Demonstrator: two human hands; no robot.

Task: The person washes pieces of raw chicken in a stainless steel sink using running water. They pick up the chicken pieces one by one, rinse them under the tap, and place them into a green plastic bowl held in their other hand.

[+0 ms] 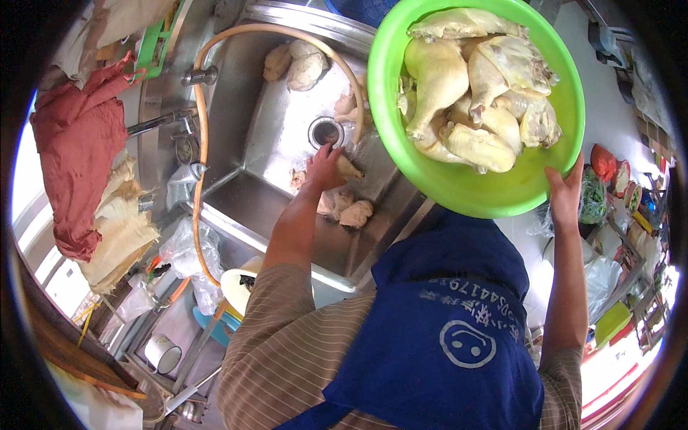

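Observation:
Down in the stainless steel sink (269,123), my left hand (324,167) reaches over a chicken leg (350,167) just below the drain (326,133). The hand hides part of the leg, so its hold on it is unclear. My right hand (565,188) grips the lower right rim of a bright green plastic basin (387,123), thumb inside. Pale chicken legs and other pieces (438,80) are piled in this basin, which overlaps the sink's right side. More chicken pieces (355,214) lie near my left wrist, and others (306,64) rest at the sink's far end.
A tan rubber hose (201,134) loops over the sink from the faucet (161,122). Red cloth (80,161) and a frayed beige cloth (121,226) hang at left. A white mug (163,353) stands lower left. Bagged greens (593,199) sit at right.

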